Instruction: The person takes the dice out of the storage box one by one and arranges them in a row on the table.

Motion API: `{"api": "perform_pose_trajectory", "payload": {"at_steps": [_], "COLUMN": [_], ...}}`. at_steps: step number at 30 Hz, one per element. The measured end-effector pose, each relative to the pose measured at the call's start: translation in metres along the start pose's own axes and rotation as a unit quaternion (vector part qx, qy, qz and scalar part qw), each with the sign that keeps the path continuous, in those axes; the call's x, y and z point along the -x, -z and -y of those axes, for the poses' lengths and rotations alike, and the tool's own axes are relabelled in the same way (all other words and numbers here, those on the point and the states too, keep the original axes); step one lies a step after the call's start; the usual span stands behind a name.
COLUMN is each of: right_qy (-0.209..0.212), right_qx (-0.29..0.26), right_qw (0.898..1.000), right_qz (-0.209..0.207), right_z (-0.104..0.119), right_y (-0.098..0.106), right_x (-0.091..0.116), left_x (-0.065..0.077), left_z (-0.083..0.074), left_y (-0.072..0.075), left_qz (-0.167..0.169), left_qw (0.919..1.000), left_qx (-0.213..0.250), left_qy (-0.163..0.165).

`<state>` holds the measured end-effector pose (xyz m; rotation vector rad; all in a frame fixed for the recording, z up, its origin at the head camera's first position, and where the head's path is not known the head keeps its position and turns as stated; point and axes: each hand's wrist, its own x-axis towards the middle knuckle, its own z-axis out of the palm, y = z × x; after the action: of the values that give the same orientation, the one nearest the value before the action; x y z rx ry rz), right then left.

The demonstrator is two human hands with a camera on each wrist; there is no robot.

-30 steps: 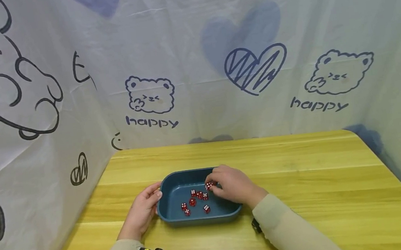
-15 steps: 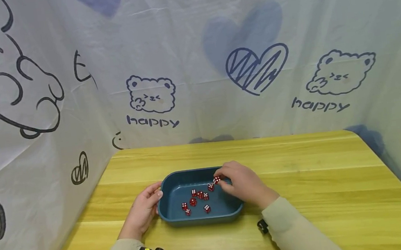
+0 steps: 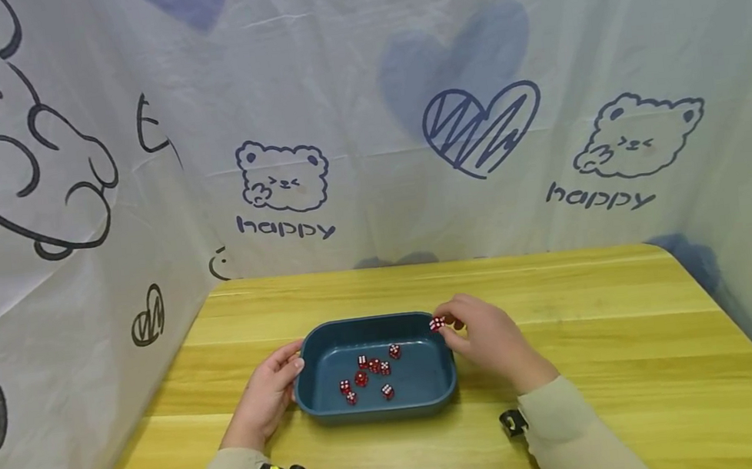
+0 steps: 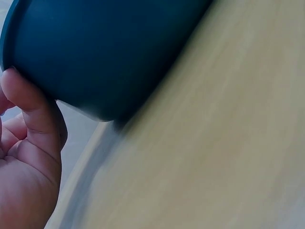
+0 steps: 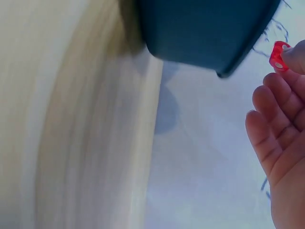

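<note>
Pinching a red, white-pipped cubic die (image 3: 437, 324) right of the frame's lower centre, the right hand (image 3: 496, 341) hovers beside a dark-blue rounded-rectangular tray (image 3: 379, 414) of similar dice (image 3: 361, 378); the left hand (image 3: 265, 398) grips the tray's left end on the yellow wood-grain tabletop (image 3: 604, 340).

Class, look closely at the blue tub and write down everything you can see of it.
The tub is dark blue-green, a rounded rectangle with a flat floor, raised walls and a rim; it looks like plastic. It stands upright on the yellow wood-grain table. Eight red dice with white dots lie on its floor. The left hand holds its left end, thumb at the rim. The right hand, beside the other end, does not touch it.
</note>
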<state>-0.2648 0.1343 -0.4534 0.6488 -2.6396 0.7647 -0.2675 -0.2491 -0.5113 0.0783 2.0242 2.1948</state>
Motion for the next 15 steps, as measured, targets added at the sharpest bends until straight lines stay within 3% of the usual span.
{"api": "perform_pose_trajectory", "payload": {"at_steps": [8,15], "right_qy": [-0.009,-0.032], "right_qx": [-0.012,-0.018], "right_qw": [0.999,0.998], "right_qz": [-0.037,-0.043], "right_z": [-0.024,-0.039], "right_y": [0.007,0.01], "right_x": [0.013,0.021], "left_x": [0.001,0.001], "left_z": [-0.001,-0.001], "left_y": [0.002,0.001], "left_qz": [-0.002,0.0], "left_qw": [1.0,1.0], "left_qx": [-0.003,-0.003], "left_qy": [0.006,0.002]}}
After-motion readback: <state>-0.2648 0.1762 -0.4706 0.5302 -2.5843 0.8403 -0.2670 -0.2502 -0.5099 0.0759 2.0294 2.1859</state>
